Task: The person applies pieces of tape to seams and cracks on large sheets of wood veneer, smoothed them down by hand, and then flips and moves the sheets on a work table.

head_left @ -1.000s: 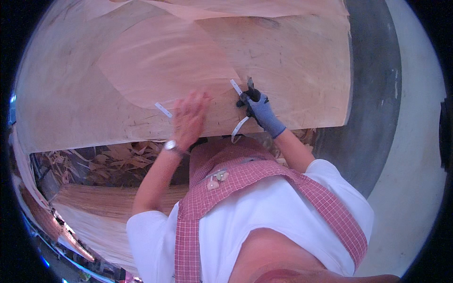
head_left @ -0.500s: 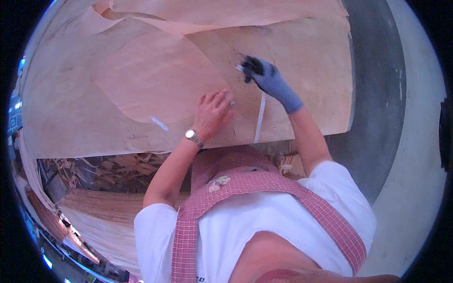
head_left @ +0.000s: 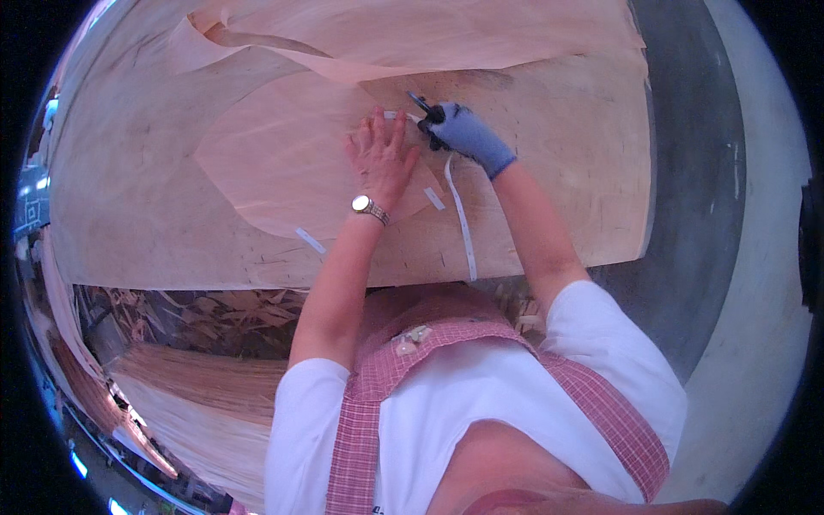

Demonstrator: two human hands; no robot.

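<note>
My bare left hand presses flat with its fingers apart on a thin, pale wood veneer sheet. A short white tape piece lies at its fingertips. My right hand, in a blue-grey glove with dark fingers, is closed round a slim dark tool whose exact kind I cannot make out. From below that hand a long white tape strip trails to the near edge. Two more tape pieces, one right of my left wrist and one farther left, cross the veneer's edge.
Larger veneer sheets with a curled edge lie at the far side of the pale work surface. Below its near edge are veneer scraps and a veneer stack. Grey floor runs along the right.
My left hand has moved farther away from me and up the veneer, uncovering a tape piece there. My right hand has come slightly left and nearer my left fingers; the dark tool now shows.
</note>
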